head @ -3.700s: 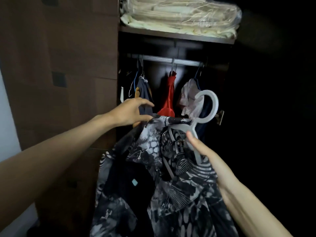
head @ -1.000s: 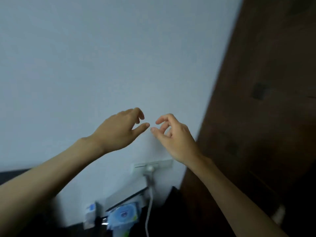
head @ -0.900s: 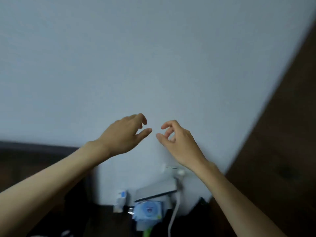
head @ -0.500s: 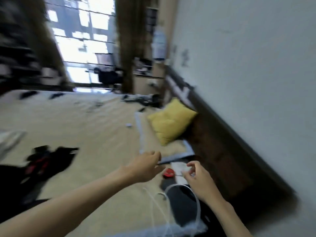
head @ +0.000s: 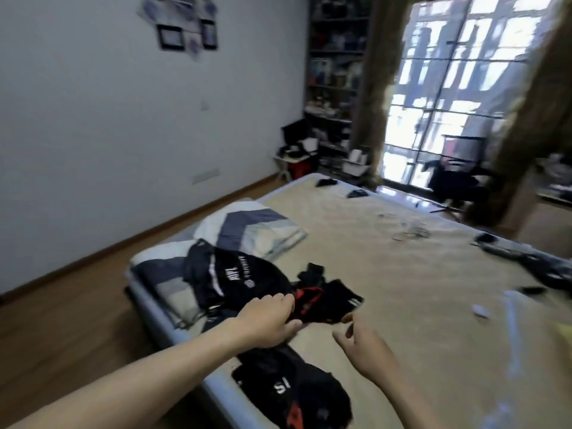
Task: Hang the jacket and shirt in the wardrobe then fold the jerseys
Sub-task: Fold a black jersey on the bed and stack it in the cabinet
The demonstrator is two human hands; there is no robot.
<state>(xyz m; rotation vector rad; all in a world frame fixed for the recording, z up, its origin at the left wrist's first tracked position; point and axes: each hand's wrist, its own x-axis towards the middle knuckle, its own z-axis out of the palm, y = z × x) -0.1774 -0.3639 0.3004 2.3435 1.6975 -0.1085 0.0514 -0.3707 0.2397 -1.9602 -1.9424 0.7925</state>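
Two dark jerseys sit close to me on the bed [head: 387, 274], and I see a third garment between them. My left hand [head: 267, 320] reaches over the near left edge of the mattress, fingers curled onto the black-and-red jersey [head: 325, 301] at its near side; I read that as a grip, though blur softens the fingertips. My right hand [head: 365, 342] hovers just right of it, fingers loosely spread and holding nothing, not touching the cloth. To the left of the red-trimmed piece lies a black jersey with white lettering [head: 244, 280], partly draped over a folded blue-and-white striped blanket [head: 247, 230] at the bed's left side. Nearest me, a black garment with white digits [head: 291, 391] lies at the mattress edge, under my left forearm.

Farther across the tan cover I see scattered small dark items and a tangle of thin cable [head: 408, 232], too blurred to name further. Dark clutter [head: 548, 267] occupies the right edge. Beyond the bed stand a crowded shelf unit [head: 334, 82], a bright window [head: 458, 88] with curtains, and a dark chair [head: 455, 178]. Framed pictures [head: 185, 29] hang on the left wall.
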